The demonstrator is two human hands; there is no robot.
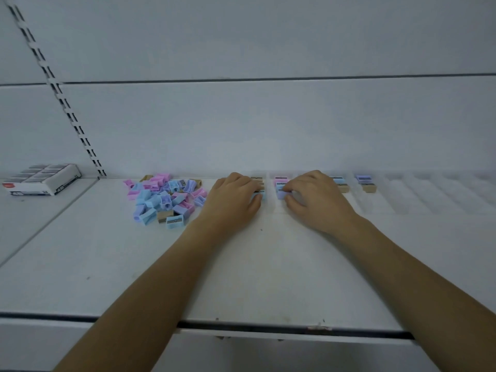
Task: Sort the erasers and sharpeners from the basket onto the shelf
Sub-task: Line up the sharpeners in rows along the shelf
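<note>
A loose pile of pastel sharpeners [165, 198] in blue, pink, purple and tan lies on the white shelf [241, 264], left of my hands. A clear divider tray [429, 194] along the back wall holds short rows of sharpeners. My left hand [234, 198] lies over one row, fingers curled round a blue sharpener [261, 196] at its front. My right hand [315, 196] pinches a purple sharpener [281, 194] at the front of the neighbouring pink-and-purple row. Two more sharpeners [365, 182] sit in a lane further right. No basket is in view.
A white box of erasers [43, 181] stands at the back left on the neighbouring shelf section. A slotted upright [67, 103] runs up the back wall. Several tray lanes to the right hold nothing. The shelf's front edge [268, 330] runs below my forearms.
</note>
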